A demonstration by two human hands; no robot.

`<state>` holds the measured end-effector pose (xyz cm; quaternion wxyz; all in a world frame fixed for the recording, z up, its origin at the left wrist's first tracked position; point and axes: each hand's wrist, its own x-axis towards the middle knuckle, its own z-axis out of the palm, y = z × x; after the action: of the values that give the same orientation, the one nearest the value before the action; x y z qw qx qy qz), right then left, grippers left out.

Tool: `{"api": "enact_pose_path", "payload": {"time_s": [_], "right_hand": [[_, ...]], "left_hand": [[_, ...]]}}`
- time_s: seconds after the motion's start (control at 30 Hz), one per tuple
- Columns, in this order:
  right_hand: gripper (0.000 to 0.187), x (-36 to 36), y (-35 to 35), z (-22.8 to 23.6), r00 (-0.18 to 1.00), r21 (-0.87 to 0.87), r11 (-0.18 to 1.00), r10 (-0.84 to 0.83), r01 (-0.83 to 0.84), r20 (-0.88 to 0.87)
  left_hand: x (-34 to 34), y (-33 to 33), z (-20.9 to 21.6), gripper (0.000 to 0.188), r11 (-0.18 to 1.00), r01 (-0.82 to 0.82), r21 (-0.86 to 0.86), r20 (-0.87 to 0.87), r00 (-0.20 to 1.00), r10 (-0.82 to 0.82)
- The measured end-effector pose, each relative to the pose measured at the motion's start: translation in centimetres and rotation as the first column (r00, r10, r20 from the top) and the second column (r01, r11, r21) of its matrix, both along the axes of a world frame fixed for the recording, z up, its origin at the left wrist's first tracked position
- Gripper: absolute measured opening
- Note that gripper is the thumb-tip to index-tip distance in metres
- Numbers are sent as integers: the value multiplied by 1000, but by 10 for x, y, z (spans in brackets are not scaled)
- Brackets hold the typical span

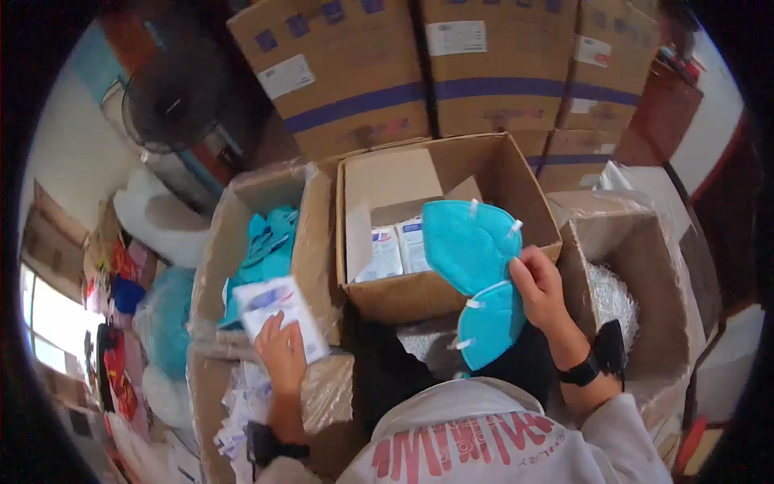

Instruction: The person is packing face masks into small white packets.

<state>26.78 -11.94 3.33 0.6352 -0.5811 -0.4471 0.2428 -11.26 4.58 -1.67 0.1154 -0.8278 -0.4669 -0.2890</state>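
A fan [173,97] is standing left of the stacked cartons [500,64]; a window [52,316] is glowing far left.

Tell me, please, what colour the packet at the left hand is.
The packet is mostly white with blue print; head view shows best.

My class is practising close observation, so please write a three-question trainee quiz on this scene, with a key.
1. Which hand touches the white packet?
2. True or false: the right hand is empty.
3. What colour is the stripe across the stacked cartons? (a) yellow (b) blue-purple (c) green

Key: 1. The left hand. 2. False; it holds turquoise mask material. 3. b.
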Motion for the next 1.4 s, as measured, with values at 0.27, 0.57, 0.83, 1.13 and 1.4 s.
{"api": "enact_pose_path", "payload": {"time_s": [0.27,0.57,0.83,1.13,1.4], "right_hand": [[11,24,-14,-37,985,-52,994,-99,93,-144],[13,12,-2,-46,991,-119,993,-28,12,-134],[14,34,-8,-62,978,-100,991,-108,91,-178],[11,33,-4,-43,981,-36,994,-112,108,-159],[14,-8,4,-28,997,-107,994,31,-38,-65]], "left_hand": [[-27,4,-55,27,933,85,-349,334,942,39],[59,-38,-176,45,522,1,-853,34,998,53],[-64,-74,-57,39,973,149,-174,260,960,-101],[-216,-72,-70,46,662,-689,-296,-425,715,555],[109,-35,16,49,-9,858,-514,814,490,312]]}}
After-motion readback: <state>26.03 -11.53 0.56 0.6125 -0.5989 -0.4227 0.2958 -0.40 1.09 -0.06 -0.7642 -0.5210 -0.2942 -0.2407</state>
